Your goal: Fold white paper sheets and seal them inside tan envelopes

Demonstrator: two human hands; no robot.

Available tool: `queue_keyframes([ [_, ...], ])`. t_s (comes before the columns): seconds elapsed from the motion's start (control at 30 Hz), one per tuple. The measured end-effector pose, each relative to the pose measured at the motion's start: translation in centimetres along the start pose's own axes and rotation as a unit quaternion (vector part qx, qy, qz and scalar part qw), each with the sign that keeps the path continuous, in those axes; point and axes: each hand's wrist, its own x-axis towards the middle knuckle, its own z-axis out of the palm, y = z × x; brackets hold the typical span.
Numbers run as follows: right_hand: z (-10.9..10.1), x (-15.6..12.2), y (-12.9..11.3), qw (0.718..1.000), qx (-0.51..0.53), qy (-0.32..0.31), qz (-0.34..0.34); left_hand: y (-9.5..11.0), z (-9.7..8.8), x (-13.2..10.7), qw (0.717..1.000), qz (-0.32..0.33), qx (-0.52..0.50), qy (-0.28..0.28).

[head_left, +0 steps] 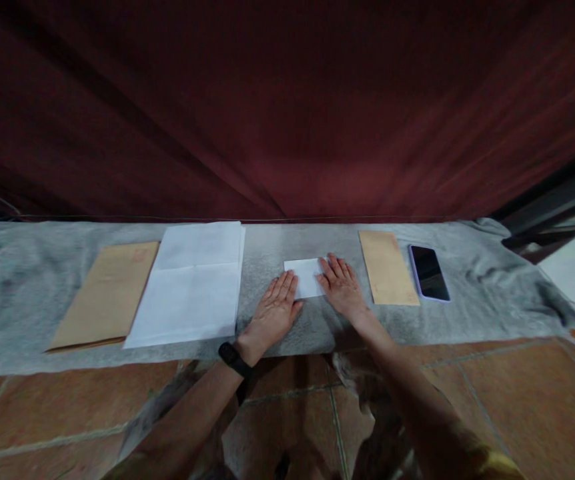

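Observation:
A small folded sheet of white paper (pixel 308 279) lies flat on the grey cloth in front of me. My left hand (pixel 276 308) rests flat over its left edge, fingers stretched out. On the paper's right end lies my right hand (pixel 341 283), palm down with the fingers extended. Neither hand grips anything. To the left is a stack of white sheets (pixel 192 287) with a crease across the top one. A single brown envelope (pixel 388 270) lies to the right of my right hand.
A pile of brown envelopes (pixel 107 290) sits left of the white sheets. At the right lies a phone (pixel 429 273) in a light purple case. The grey cloth (pixel 492 287) is wrinkled there. Behind hangs a dark red curtain (pixel 287 120); tiled floor (pixel 287 427) shows below.

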Motion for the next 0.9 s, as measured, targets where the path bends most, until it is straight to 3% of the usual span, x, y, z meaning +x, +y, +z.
queue_keyframes([
  [0.3,-0.3,0.1,0.6,1.000,0.006,-0.004,0.026,-0.9,-0.9,0.9,0.999,-0.017,0.026,-0.037],
  [0.6,-0.8,0.0,0.3,0.999,-0.006,0.010,0.047,-1.0,-1.1,0.9,0.999,-0.017,0.037,-0.035],
  [0.77,-1.4,0.0,-1.6,0.999,0.022,0.041,-0.023,-0.9,-1.6,0.8,0.999,-0.019,0.016,-0.035],
  [0.9,-0.7,-0.4,-3.3,0.995,0.050,0.017,-0.090,-1.5,-2.2,1.2,0.999,-0.028,-0.024,-0.036],
])
